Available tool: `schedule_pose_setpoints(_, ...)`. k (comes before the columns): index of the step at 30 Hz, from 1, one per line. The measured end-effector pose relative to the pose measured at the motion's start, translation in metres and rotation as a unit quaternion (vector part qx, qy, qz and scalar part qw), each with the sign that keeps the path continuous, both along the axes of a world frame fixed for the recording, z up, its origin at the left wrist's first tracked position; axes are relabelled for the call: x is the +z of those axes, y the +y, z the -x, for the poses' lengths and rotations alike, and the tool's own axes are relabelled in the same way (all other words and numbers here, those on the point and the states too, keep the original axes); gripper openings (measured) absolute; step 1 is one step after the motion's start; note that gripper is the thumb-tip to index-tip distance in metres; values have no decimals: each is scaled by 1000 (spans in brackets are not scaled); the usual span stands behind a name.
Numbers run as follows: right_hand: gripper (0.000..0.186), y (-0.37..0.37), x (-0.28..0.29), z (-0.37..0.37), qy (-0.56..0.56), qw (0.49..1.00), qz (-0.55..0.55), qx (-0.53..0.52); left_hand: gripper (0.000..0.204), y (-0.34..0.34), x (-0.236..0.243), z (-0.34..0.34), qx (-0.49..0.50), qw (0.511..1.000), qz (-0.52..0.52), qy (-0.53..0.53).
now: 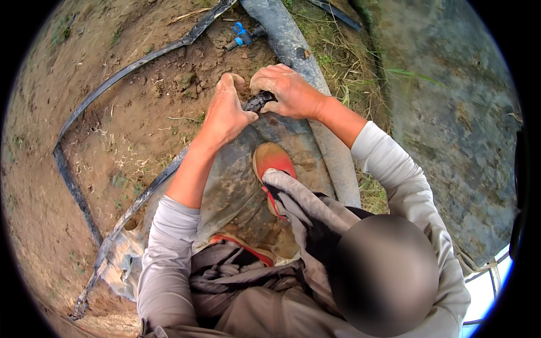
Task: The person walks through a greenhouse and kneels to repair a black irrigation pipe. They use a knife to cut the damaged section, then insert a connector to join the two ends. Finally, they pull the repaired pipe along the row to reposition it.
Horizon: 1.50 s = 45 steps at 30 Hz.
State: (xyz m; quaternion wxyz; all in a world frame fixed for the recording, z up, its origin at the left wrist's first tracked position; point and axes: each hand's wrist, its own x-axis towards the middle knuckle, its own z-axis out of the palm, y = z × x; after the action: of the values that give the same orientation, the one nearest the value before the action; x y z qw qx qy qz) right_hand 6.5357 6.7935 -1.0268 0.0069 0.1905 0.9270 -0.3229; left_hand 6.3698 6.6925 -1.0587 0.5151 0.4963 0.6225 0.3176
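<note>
My left hand (228, 110) and my right hand (292, 93) are close together over the ground, just left of a wide grey hose. Between them is a short black ribbed piece (259, 102), like a hose fitting or a wrapped hose end; its exact kind I cannot make out. Left fingers and thumb close on its near left end. The right thumb and fingers wrap its other end, which is partly hidden in the palm. A valve with blue parts (242, 37) lies on the soil beyond my hands.
The wide grey hose (332, 135) runs from the top toward my right knee. A flat black hose (107, 81) bends across brown soil at left. Muddy plastic sheeting (225, 186) lies under my red shoes (274, 159). Dark sheeting (445, 118) stretches along the right, beside dry grass.
</note>
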Motion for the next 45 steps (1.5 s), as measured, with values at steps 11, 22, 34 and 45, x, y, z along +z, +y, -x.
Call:
schedule_pose_setpoints(11, 43, 14, 13, 6, -63, 993, -61, 85, 33, 13, -12, 85, -135, 950, 198, -198)
schedule_pose_setpoints(22, 41, 12, 13, 9, -118, 988, -20, 101, 33, 12, -14, 24, -218, 959, 141, -117)
schedule_pose_setpoints(34, 19, -3, -1, 18, 36, 986, -112, 119, 28, 10, -10, 21, -189, 973, 104, -81)
schedule_pose_setpoints(45, 33, 1, 8, 18, -52, 995, -43, 67, 18, -7, -15, 41, -240, 939, 186, -162)
